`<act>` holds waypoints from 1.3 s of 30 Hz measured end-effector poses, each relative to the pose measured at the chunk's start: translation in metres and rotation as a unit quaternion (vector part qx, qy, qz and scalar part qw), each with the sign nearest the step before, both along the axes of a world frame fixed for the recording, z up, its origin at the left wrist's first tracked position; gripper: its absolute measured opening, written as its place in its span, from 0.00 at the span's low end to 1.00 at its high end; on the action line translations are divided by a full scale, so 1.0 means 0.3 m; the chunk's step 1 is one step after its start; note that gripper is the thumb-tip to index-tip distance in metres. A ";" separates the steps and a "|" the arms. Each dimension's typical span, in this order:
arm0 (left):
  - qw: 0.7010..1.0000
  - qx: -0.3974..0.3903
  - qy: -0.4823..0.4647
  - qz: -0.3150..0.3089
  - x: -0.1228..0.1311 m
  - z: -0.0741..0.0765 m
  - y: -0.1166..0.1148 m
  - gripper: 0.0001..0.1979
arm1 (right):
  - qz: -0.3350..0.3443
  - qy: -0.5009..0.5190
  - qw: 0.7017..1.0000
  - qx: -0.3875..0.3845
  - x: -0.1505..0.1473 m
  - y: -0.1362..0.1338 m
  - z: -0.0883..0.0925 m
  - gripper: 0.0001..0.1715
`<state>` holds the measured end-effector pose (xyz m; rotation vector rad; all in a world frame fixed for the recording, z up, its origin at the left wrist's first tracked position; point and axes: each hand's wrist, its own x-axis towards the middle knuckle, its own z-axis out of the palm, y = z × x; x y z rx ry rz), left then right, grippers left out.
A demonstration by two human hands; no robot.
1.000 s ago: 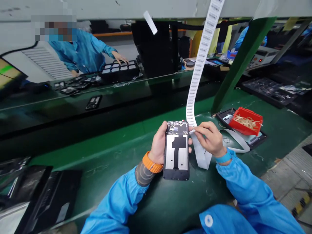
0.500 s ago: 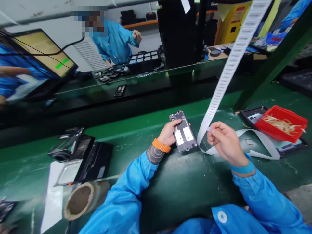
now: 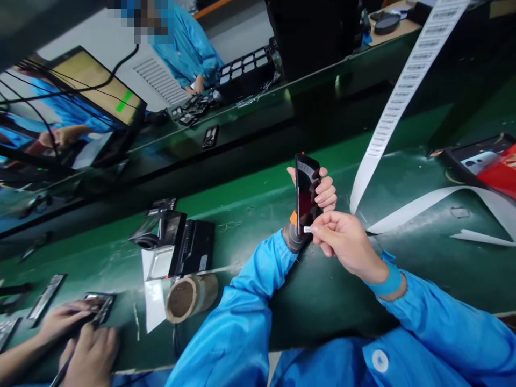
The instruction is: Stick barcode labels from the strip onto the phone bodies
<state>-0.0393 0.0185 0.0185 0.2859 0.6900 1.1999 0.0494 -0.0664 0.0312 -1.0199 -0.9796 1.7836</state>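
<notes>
My left hand (image 3: 325, 192) grips a smartphone (image 3: 307, 185) from behind, its glossy dark screen side turned toward me. The fingers wrap over its right edge, and the thumb shows at the left. Between thumb and forefinger, my right hand (image 3: 344, 239) pinches a small white label (image 3: 307, 229) at the phone's lower end. Whether the label touches the glass, I cannot tell. A long strip of barcode labels (image 3: 407, 94) hangs down just right of the phone, its white backing (image 3: 419, 207) curling across the bench.
A co-worker's hands (image 3: 86, 333) handle a phone part at lower left. A cardboard tube (image 3: 181, 300) and a black device (image 3: 197, 244) stand left of my arm. At the right edge sits a red bin (image 3: 502, 169). Another person (image 3: 189, 43) stands across the bench (image 3: 250, 236).
My left hand has turned the phone over, from its opened inner side to the screen side. My right hand has brought the label left to the phone's lower end. The view has shifted.
</notes>
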 end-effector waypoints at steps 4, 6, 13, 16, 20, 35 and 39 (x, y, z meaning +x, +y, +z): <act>1.000 -0.011 -0.006 -0.004 -0.002 0.010 0.002 0.38 | 0.016 0.008 1.000 -0.013 0.007 0.006 0.024 0.16; 1.000 -0.006 -0.024 -0.005 -0.005 0.019 -0.001 0.38 | 0.020 0.013 1.000 -0.011 0.008 0.007 0.031 0.16; 0.999 0.003 -0.035 -0.015 0.005 0.047 -0.001 0.41 | 0.029 -0.034 0.999 0.015 -0.002 -0.003 0.028 0.14; 0.999 0.003 -0.053 -0.013 0.008 0.053 0.000 0.41 | 0.006 -0.118 0.990 0.080 -0.004 -0.001 0.010 0.15; 0.998 -0.034 -0.052 0.014 -0.071 0.065 0.009 0.36 | -0.064 -0.256 0.948 0.176 0.066 0.081 -0.080 0.18; 0.972 0.167 0.065 -0.151 -0.296 0.035 -0.034 0.33 | 0.031 -0.414 0.842 0.343 0.100 0.269 -0.207 0.05; 0.925 0.188 0.108 -0.312 -0.325 -0.002 -0.067 0.39 | -0.003 -0.335 0.895 0.294 0.178 0.225 -0.145 0.12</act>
